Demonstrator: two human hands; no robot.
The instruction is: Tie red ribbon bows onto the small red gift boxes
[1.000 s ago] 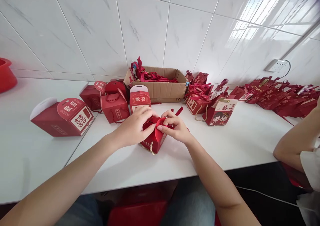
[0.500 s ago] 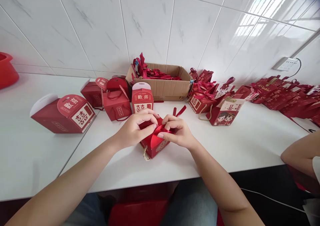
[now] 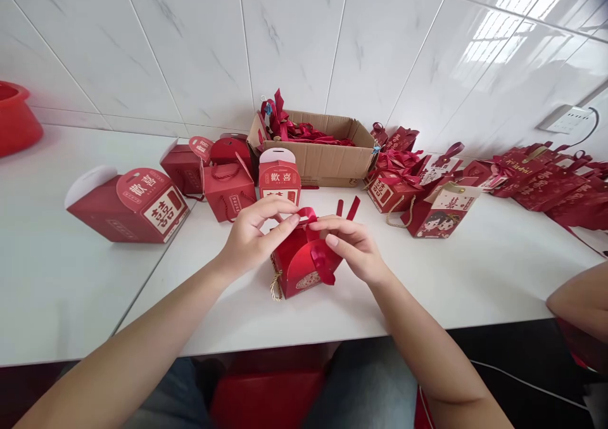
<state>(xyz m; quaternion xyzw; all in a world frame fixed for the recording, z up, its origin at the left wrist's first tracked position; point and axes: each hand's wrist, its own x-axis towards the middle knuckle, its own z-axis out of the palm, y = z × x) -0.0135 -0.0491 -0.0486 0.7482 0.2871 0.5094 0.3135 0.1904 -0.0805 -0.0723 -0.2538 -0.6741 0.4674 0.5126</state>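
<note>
A small red gift box (image 3: pixel 304 264) with a gold cord handle stands on the white table near its front edge. Red ribbon (image 3: pixel 323 263) lies over its top, one end hanging down the front face. My left hand (image 3: pixel 261 229) is at the box's upper left, its thumb and fingertips pinching a raised loop of the ribbon. At the upper right, my right hand (image 3: pixel 349 242) has thumb and forefinger close together near the ribbon's middle; whether it grips the ribbon is hard to see.
A cardboard carton (image 3: pixel 323 163) of red ribbons stands against the tiled wall. Red boxes (image 3: pixel 128 207) stand left and right of it. A red tub (image 3: pixel 16 121) is far left. Another person's arm (image 3: pixel 582 299) rests at the right edge.
My left hand has raised a ribbon loop above the box. My right hand has shifted right, uncovering the ribbon end on the front. The whole view has shifted slightly.
</note>
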